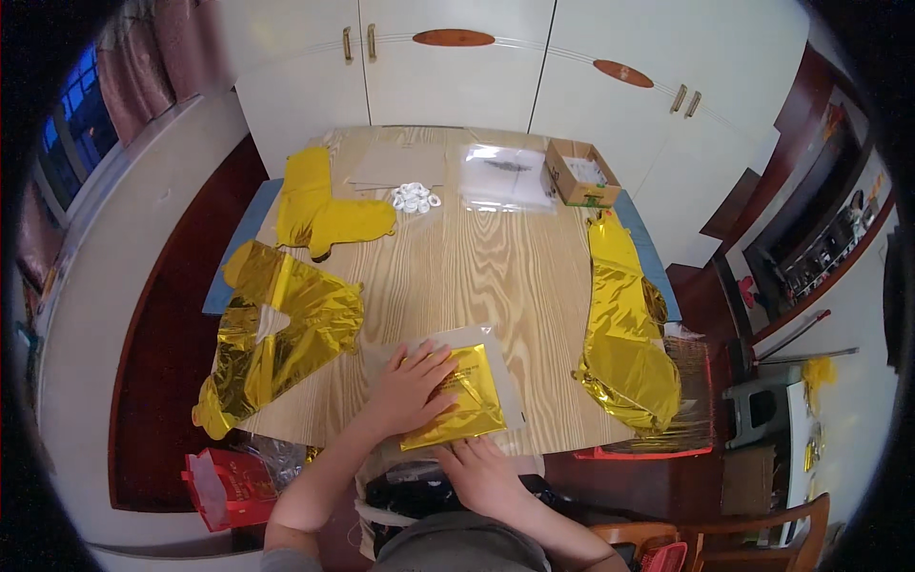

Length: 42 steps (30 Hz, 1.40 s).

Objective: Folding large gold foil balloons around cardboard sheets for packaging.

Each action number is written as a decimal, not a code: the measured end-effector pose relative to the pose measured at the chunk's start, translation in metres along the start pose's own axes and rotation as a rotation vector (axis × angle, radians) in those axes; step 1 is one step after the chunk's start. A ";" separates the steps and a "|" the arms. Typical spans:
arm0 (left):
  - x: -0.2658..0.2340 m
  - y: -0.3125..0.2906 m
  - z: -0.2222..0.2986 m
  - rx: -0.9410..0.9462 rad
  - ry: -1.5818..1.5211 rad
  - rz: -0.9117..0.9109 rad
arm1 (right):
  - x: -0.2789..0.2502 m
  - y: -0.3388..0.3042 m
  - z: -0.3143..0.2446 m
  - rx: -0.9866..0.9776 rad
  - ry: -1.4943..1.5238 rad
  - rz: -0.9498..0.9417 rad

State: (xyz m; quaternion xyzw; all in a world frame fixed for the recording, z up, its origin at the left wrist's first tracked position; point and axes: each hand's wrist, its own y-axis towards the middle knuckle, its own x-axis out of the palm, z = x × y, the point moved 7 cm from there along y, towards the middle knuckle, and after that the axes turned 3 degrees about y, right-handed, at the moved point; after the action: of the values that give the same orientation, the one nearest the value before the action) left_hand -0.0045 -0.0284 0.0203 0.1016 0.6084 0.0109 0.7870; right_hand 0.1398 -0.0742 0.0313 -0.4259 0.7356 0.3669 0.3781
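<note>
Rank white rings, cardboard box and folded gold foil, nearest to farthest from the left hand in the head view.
1. Folded gold foil: partly under the left hand.
2. White rings: straight ahead.
3. Cardboard box: far right.

Soft indoor light glints off the gold foil (479,389), with fisheye-bent, blackened edges
</note>
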 end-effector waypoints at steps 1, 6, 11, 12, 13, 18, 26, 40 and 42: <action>0.000 -0.001 -0.001 -0.005 -0.011 0.000 | 0.001 0.000 0.001 0.017 0.002 -0.029; -0.006 0.001 0.008 0.022 0.034 -0.052 | -0.021 -0.012 -0.006 -0.060 -0.029 0.124; -0.009 0.000 0.012 0.049 0.074 -0.102 | -0.048 -0.055 0.010 0.126 -0.059 0.223; -0.007 0.000 0.013 0.049 0.079 -0.119 | -0.050 -0.063 0.018 0.178 -0.053 0.214; -0.006 0.001 0.014 0.049 0.079 -0.120 | -0.051 -0.071 0.025 0.230 -0.048 0.204; -0.003 0.001 0.012 0.048 0.091 -0.130 | -0.056 -0.086 0.040 0.330 -0.116 0.321; -0.003 0.002 0.012 0.048 0.081 -0.133 | -0.055 -0.079 0.042 0.343 -0.188 0.335; -0.006 0.001 0.016 0.052 0.139 -0.146 | -0.048 -0.043 0.056 0.461 -0.305 0.277; -0.006 0.002 0.016 0.053 0.147 -0.149 | -0.056 -0.040 0.053 0.457 -0.254 0.232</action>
State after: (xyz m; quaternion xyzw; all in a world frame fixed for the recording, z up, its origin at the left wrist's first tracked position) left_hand 0.0099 -0.0300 0.0299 0.0760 0.6703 -0.0564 0.7360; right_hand 0.2084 -0.0234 0.0480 -0.1932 0.7899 0.2828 0.5087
